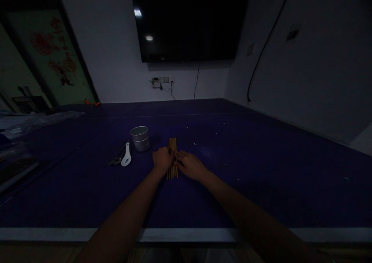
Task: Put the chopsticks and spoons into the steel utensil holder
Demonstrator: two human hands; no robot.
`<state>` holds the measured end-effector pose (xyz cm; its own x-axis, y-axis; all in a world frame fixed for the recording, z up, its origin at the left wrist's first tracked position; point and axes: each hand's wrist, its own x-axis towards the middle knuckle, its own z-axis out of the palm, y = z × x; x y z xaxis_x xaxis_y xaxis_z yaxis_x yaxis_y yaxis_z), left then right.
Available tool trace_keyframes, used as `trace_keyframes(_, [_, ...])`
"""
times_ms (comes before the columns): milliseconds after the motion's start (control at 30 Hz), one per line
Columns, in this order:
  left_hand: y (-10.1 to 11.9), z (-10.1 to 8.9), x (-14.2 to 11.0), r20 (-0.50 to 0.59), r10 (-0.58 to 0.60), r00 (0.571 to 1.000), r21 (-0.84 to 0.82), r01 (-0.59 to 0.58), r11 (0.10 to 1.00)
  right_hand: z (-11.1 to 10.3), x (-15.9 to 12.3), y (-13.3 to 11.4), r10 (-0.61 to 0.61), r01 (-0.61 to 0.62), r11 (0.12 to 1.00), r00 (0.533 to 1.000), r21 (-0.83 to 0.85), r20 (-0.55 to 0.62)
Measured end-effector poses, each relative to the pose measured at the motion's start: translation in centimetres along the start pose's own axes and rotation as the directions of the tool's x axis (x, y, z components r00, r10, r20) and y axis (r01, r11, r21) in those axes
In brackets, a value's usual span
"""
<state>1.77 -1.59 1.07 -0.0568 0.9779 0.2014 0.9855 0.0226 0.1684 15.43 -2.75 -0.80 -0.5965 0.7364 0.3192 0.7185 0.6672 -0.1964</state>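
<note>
Several brown chopsticks (172, 172) lie side by side on the purple tabletop, pointing away from me. My left hand (163, 158) is curled against their left side, its fingers closed on them near the middle. From the right, my right hand (190, 164) touches the bundle with its fingers stretched out and the thumb apart. Both hands hide part of the chopsticks. Left of my hands stands a metal cup (140, 140), upright. Beside it lies a white soup spoon (126, 156) with a blue mark, next to dark metal utensils (117, 158) whose kind is hard to make out.
The purple table (87, 197) has a pale front edge (188, 234). Small white bits are scattered on its right half. Clear plastic wrapping (43, 120) lies at the far left. A dark television (192, 23) hangs on the back wall above power sockets (166, 79).
</note>
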Motion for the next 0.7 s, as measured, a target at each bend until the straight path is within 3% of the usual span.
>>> trace_keyframes(700, [-0.06,-0.06,0.01,0.010,-0.017,1.000,-0.036,0.017,0.999,-0.50,-0.13,-0.31,0.007,-0.007,1.000,1.000,-0.003,0.008])
